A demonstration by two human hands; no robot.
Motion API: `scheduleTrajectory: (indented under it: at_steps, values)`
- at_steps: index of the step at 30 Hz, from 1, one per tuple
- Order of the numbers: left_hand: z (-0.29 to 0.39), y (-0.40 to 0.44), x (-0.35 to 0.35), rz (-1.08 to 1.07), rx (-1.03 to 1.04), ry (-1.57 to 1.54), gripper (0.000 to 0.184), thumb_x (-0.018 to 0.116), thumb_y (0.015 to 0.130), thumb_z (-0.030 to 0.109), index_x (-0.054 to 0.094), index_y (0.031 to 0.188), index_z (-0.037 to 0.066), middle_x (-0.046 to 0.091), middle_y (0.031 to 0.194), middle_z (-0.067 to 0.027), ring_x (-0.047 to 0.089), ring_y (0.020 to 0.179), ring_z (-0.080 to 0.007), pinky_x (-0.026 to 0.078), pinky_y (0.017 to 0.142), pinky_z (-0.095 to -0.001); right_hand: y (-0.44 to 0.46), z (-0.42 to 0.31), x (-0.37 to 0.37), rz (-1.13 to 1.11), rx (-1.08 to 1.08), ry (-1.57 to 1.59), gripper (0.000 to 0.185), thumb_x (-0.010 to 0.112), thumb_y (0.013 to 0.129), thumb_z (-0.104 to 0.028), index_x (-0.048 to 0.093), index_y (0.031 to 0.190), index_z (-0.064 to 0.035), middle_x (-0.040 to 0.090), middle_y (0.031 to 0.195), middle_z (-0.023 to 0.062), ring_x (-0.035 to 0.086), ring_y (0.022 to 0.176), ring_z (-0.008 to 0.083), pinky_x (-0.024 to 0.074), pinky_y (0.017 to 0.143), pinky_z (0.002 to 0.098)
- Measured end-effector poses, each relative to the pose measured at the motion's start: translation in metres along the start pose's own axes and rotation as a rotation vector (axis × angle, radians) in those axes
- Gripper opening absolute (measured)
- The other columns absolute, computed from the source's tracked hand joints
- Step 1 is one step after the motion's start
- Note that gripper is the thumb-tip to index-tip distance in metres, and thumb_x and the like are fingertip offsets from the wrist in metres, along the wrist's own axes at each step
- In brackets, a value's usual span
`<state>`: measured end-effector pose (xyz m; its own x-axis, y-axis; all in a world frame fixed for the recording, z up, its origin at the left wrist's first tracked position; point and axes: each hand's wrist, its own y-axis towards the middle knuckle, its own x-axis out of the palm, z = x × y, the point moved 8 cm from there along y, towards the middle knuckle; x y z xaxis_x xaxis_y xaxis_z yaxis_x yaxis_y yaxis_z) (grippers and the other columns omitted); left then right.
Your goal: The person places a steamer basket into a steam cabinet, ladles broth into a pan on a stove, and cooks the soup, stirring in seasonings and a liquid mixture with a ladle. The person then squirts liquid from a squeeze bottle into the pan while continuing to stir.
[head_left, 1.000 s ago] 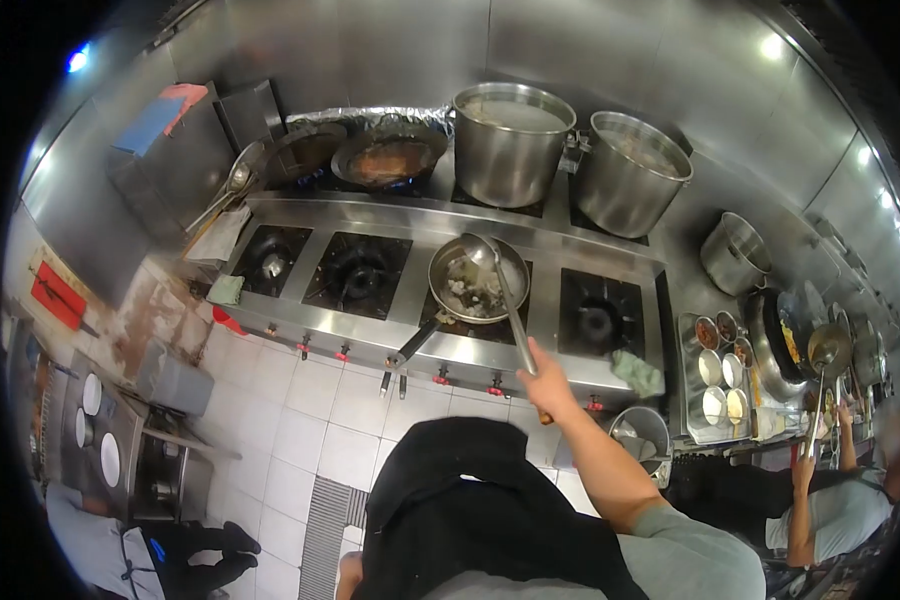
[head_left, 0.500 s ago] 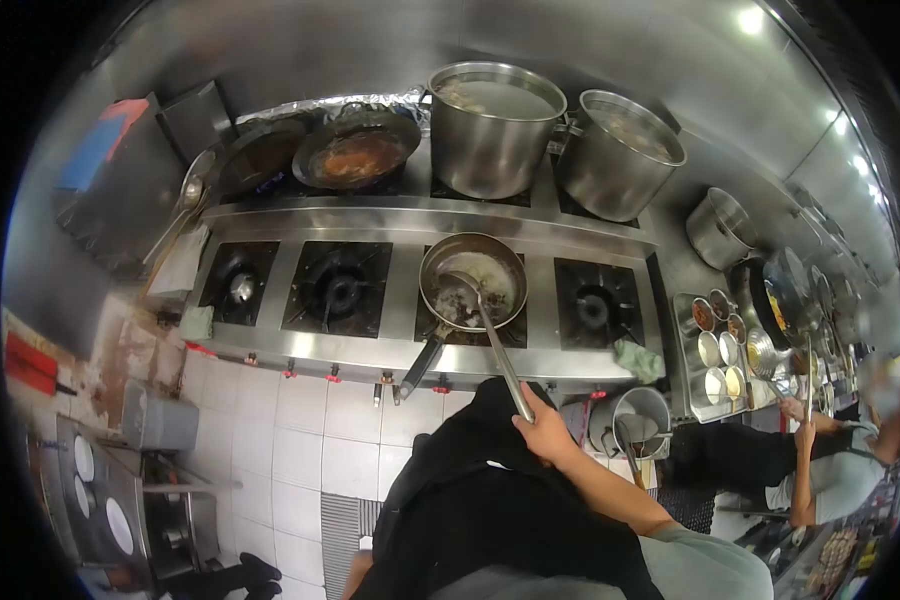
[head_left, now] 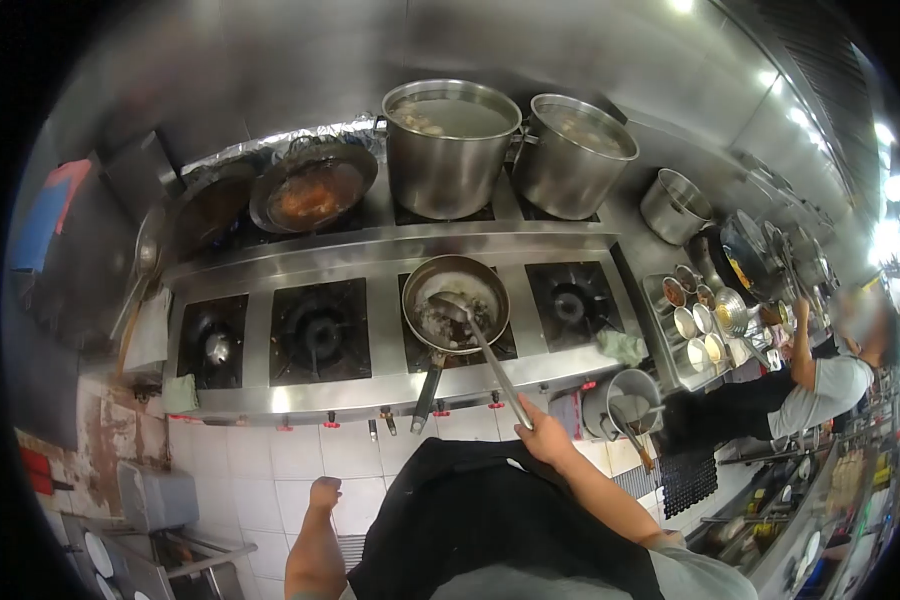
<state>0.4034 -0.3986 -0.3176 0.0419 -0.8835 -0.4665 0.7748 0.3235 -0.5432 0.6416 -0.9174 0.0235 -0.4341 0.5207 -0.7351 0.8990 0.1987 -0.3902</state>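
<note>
Currently, the right hand (head_left: 541,433) is closed around the ladle (head_left: 497,368) handle. Ahead and to the left of this hand, the ladle's bowl sits in the pan (head_left: 456,262), among the food (head_left: 436,324). The pan rests on the stove (head_left: 384,330). The left hand (head_left: 325,493) is curled, well apart from the pan; its contents, if any, cannot be determined. Right of the right hand stands a bucket (head_left: 592,406).

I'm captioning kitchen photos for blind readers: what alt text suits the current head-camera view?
The person's right hand holds a metal ladle in a frying pan on a front burner of a stove, while the left hand is apart from the pan. Two large metal pots and a dark wok stand behind.
</note>
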Motion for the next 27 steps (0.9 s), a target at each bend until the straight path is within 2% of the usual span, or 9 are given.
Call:
scheduleTrajectory:
  at_steps: [2,4,7,9,13,16,22,25,27]
  values:
    - [-0.014,0.025,0.013,-0.035,0.005,0.062,0.022,0.078,0.066,0.017,0.066,0.083,0.012,0.071,0.089,-0.0037,0.068,0.088,-0.0252,0.058,0.071,-0.0395,0.009,0.008,-0.001,0.082,-0.020,-0.061,0.072,0.067,0.090,-0.022,0.037,0.154,-0.0140,0.066,0.117,0.0284,0.065,0.109,0.0415,0.0515,0.093,0.0440]
    - [0.010,0.026,0.033,-0.097,0.411,0.541,0.017,0.070,0.080,0.013,0.071,0.096,0.006,0.073,0.088,-0.0103,0.070,0.072,-0.0242,0.056,0.065,-0.0363,0.010,0.007,-0.006,0.160,-0.032,-0.123,0.072,0.067,0.089,-0.022,0.037,0.154,-0.0147,0.069,0.108,0.0286,0.070,0.099,0.0395,0.0555,0.085,0.0450]
    - [-0.030,0.029,0.074,-0.260,0.200,0.317,0.014,0.073,0.076,0.013,0.069,0.088,0.010,0.071,0.093,-0.0104,0.068,0.087,-0.0319,0.057,0.075,-0.0433,0.011,0.008,-0.008,0.092,0.067,0.041,0.071,0.065,0.092,-0.021,0.035,0.156,-0.0177,0.069,0.081,0.0206,0.071,0.071,0.0286,0.0561,0.059,0.0411]
    - [-0.012,-0.005,0.085,-0.341,0.312,0.656,0.010,0.071,0.080,0.014,0.068,0.090,0.010,0.070,0.086,-0.0107,0.070,0.081,-0.0283,0.058,0.068,-0.0402,0.010,0.004,0.017,-0.258,0.196,0.914,0.055,0.061,0.096,-0.020,0.044,0.147,-0.0188,0.060,0.073,0.0092,0.057,0.053,0.0139,0.0447,0.042,0.0290]
    - [0.010,-0.051,0.089,-0.403,0.294,0.694,0.012,0.072,0.083,0.018,0.068,0.091,0.010,0.069,0.082,-0.0094,0.071,0.078,-0.0239,0.059,0.062,-0.0378,-0.003,-0.032,0.014,-0.510,0.448,1.654,0.017,0.057,0.098,-0.019,0.051,0.113,-0.0127,0.054,0.076,0.0027,0.043,0.049,0.0079,0.0340,0.039,0.0215]
    - [-0.018,-0.059,0.071,-0.264,-0.100,0.211,0.014,0.072,0.084,0.019,0.068,0.093,0.009,0.070,0.084,-0.0071,0.072,0.078,-0.0211,0.059,0.059,-0.0357,-0.002,-0.044,0.010,-0.453,0.406,1.518,0.018,0.057,0.099,-0.020,0.052,0.114,-0.0111,0.053,0.074,0.0026,0.043,0.049,0.0080,0.0345,0.039,0.0224]
    - [-0.084,-0.026,0.081,-0.429,0.135,0.539,0.016,0.052,0.096,0.012,0.066,0.088,0.009,0.068,0.081,-0.0053,0.070,0.064,-0.0186,0.054,0.048,-0.0337,0.010,-0.059,-0.010,-0.239,0.153,1.051,0.053,0.063,0.094,-0.014,0.047,0.144,-0.0096,0.058,0.072,0.0035,0.048,0.045,0.0111,0.0390,0.041,0.0243]
    - [-0.092,-0.019,0.061,-0.212,-0.088,0.100,0.022,0.081,0.073,0.024,0.068,0.087,0.012,0.071,0.087,-0.0089,0.068,0.091,-0.0333,0.055,0.078,-0.0475,0.024,-0.059,-0.014,-0.133,0.015,0.802,0.067,0.065,0.092,-0.012,0.039,0.153,-0.0096,0.067,0.081,0.0077,0.053,0.045,0.0136,0.0434,0.042,0.0271]
    - [-0.053,-0.031,0.060,-0.226,0.188,0.574,0.022,0.081,0.072,0.023,0.068,0.087,0.012,0.071,0.087,-0.0091,0.068,0.092,-0.0336,0.054,0.078,-0.0478,0.031,-0.052,-0.013,-0.046,0.012,0.647,0.067,0.065,0.092,-0.011,0.039,0.153,-0.0088,0.068,0.084,0.0093,0.054,0.046,0.0136,0.0447,0.043,0.0283]
